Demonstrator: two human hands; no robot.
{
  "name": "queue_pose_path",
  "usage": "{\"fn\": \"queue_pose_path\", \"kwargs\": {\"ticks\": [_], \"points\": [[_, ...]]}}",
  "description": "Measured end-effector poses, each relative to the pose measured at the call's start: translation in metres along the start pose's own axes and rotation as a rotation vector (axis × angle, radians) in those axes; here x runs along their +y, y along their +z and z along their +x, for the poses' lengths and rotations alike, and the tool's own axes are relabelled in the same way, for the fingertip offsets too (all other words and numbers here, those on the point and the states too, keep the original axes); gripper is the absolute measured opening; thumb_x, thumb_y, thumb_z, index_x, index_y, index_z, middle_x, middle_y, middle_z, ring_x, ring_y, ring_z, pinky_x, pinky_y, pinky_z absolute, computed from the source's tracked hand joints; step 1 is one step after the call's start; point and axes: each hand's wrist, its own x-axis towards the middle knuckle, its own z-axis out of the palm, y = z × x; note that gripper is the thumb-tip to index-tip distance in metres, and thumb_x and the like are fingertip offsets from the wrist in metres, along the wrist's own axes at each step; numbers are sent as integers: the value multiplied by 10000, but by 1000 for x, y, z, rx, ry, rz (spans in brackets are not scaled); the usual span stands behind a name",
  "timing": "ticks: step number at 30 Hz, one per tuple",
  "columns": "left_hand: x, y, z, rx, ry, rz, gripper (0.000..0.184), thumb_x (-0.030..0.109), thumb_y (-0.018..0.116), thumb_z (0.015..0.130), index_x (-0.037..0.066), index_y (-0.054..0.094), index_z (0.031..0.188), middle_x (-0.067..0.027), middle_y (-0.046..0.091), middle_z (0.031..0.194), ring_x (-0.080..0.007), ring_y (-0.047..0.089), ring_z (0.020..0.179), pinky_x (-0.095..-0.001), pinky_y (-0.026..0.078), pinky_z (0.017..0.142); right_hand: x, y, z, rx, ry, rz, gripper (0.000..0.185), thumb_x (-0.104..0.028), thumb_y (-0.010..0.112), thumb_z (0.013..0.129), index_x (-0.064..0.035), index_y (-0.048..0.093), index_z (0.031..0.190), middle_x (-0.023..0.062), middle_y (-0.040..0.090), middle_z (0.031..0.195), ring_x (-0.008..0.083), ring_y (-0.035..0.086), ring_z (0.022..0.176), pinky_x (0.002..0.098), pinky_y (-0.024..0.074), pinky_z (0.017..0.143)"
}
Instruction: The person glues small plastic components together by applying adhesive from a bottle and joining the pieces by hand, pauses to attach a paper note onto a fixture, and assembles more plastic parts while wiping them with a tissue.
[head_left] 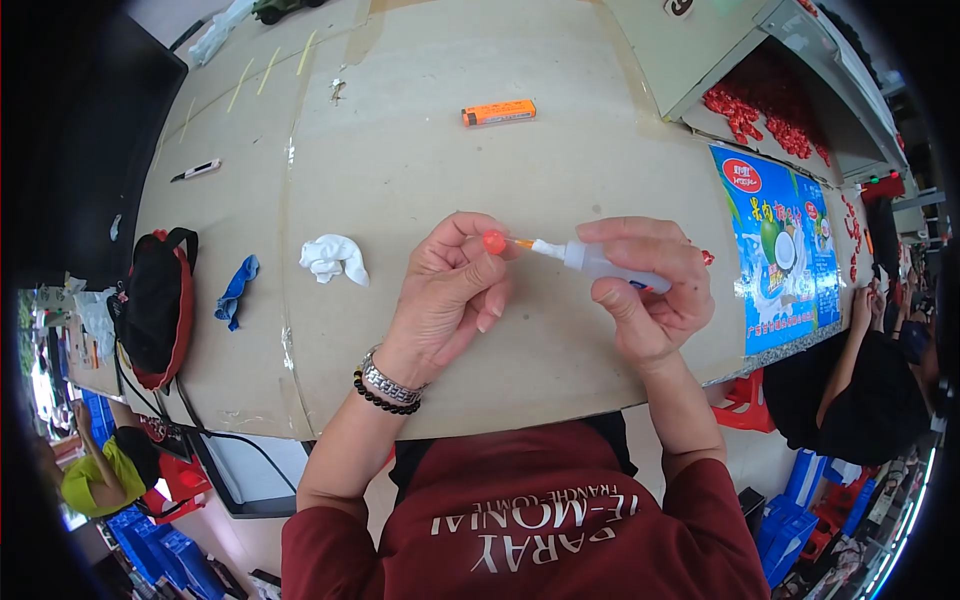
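Note:
Between the thumb and index finger of my left hand is a small, round, shiny red piece; its exact kind is too small to make out. My right hand is wrapped round a translucent squeeze bottle with a white neck and a thin amber needle tip. The bottle lies nearly level and points left. Its tip reaches the red piece, but I cannot tell whether they touch. Both hands are above the table. A bit of red shows just beyond my right fingers.
An orange box lies farther back. To the left are a crumpled white cloth, a blue cloth, a cutter knife and a black-red bag. At right are a blue printed sheet and a shelf holding red pieces.

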Motion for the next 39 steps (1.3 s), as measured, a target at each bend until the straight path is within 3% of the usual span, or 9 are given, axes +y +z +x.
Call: {"fn": "queue_pose_path", "kwargs": {"ticks": [4, 7, 10, 12, 15, 25, 27, 39], "points": [[0, 3, 1, 9, -18, 5, 186, 106, 637, 904, 61, 545, 1059, -81, 641, 934, -87, 519, 511, -190, 372, 381, -2, -1, -2, 5, -7, -36, 262, -9, 748, 765, 42, 614, 985, 203, 668, 930, 223, 662, 764, 286, 520, 617], [-1, 2, 1, -16, -30, -42, 171, 3, 584, 908, 30, 540, 1072, -113, 645, 1005, -108, 545, 521, -205, 426, 403, -4, -2, -1, 7, -9, -68, 261, -12, 758, 749, 37, 618, 964, 194, 675, 911, 234, 667, 769, 293, 526, 619], [-1, 4, 1, -2, -26, -30, 178, 8, 579, 913, 24, 532, 1083, -112, 646, 1029, -109, 547, 522, -206, 427, 403, -6, 1, -1, -3, -22, -106, 259, 0, 763, 725, 29, 624, 942, 167, 682, 883, 253, 674, 775, 305, 534, 627], [-2, 4, 2, -6, 3, 33, 189, 125, 623, 915, 49, 540, 1066, -118, 647, 1060, -90, 538, 514, -182, 400, 374, -6, 2, -3, 2, -4, -99, 267, 9, 769, 697, 20, 632, 926, 139, 685, 858, 272, 678, 780, 313, 540, 626], [-2, 4, 2, -15, -9, 30, 184, 132, 614, 923, 48, 539, 1068, -119, 644, 1067, -85, 541, 514, -179, 403, 375, -3, 4, -2, -2, -41, -111, 271, 16, 770, 684, 14, 637, 920, 127, 685, 852, 279, 679, 774, 317, 540, 618], [-1, 6, 1, -8, -10, 40, 183, 141, 600, 934, 42, 535, 1073, -125, 641, 1068, -81, 541, 513, -174, 411, 378, -3, 5, -4, -8, -31, -108, 256, 3, 773, 690, 6, 640, 909, 136, 682, 857, 276, 677, 742, 313, 530, 593], [-1, 6, 1, -8, -8, 46, 188, 145, 598, 935, 40, 533, 1077, -127, 639, 1074, -81, 539, 512, -175, 410, 376, -1, 2, -5, -87, -81, -156, 279, -44, 774, 758, -3, 590, 964, 189, 677, 932, 242, 672, 808, 274, 498, 569], [-1, 6, 0, -16, -13, 39, 182, 137, 592, 938, 36, 533, 1076, -126, 646, 1065, -81, 530, 516, -179, 399, 376, 0, 3, -5, -78, -109, -184, 265, -34, 770, 761, -5, 592, 955, 174, 674, 911, 251, 680, 809, 280, 499, 551]]}}
